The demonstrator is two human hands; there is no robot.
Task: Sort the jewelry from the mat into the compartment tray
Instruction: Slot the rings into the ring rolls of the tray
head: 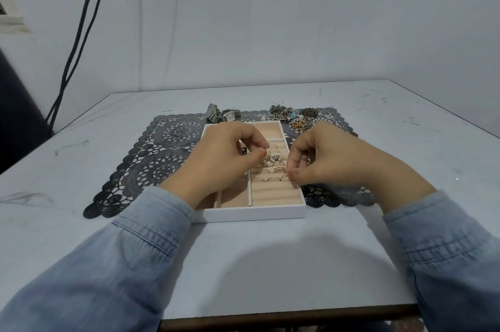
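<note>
Head view, centre frame: your left hand (219, 161) hovers over the white compartment tray (251, 214), fingers curled, thumb and forefinger pinching a silver ring (268, 152) above the upper ring rolls. Your right hand (327, 161) is likewise curled, its fingertips pinching a thin ring (287, 175) at a roll slot on the tray's right side, beside two more rings seated in the same row. The tray sits on the dark lace mat (151, 166), where three loose rings (178, 131) lie left of the tray, with watches (223, 115) and a tangled jewelry pile (293, 115) along the mat's upper edge.
</note>
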